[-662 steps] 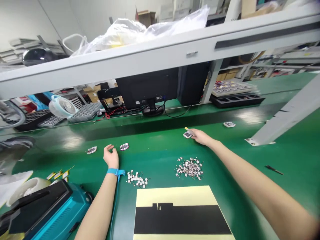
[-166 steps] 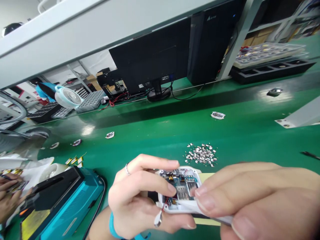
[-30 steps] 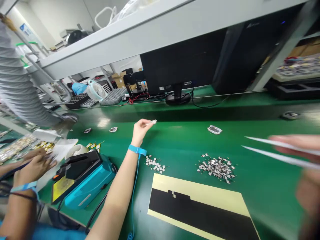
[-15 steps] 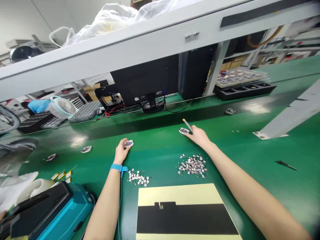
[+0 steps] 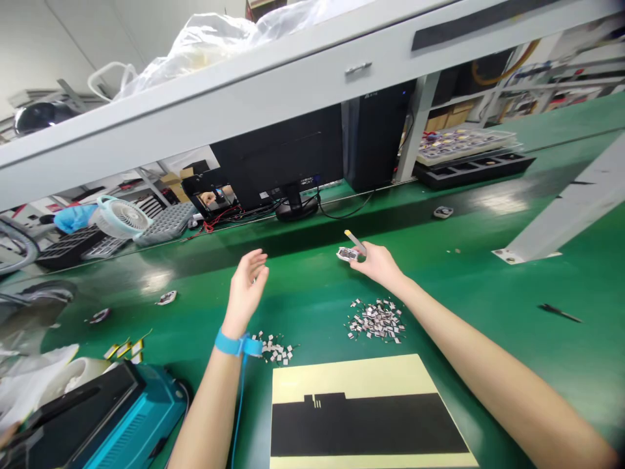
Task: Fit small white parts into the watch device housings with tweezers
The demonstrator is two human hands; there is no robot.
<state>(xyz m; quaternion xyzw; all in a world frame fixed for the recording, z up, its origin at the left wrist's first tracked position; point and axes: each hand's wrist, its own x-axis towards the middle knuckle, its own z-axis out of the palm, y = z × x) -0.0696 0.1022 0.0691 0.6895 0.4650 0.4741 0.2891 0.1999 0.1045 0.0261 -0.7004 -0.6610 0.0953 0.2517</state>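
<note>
My left hand (image 5: 248, 286), with a blue strap (image 5: 238, 344) at its wrist, is raised over the green table (image 5: 303, 293); its fingers are apart and nothing shows held. A tiny bit of something pale shows by its thumb, too small to tell. My right hand (image 5: 378, 264) pinches a small white-rimmed device (image 5: 347, 254) and a thin grey tool (image 5: 355, 241) with a yellow tip. Two piles of small pale parts lie nearer me, a larger one (image 5: 377, 320) and a smaller one (image 5: 277, 350). A cream and black sheet (image 5: 361, 423) lies in front.
Similar devices lie at left (image 5: 166, 298) and right (image 5: 443, 212). A teal and black machine (image 5: 131, 417) stands front left. Behind are a small fan (image 5: 124, 216), a monitor (image 5: 288, 156) and black trays (image 5: 476, 172). A slanted metal post (image 5: 571, 202) and dark tweezers (image 5: 560, 312) are right.
My left hand has opened and risen; the device it held no longer shows. My right hand has moved slightly left in view with its device and tool. The view has shifted a little.
</note>
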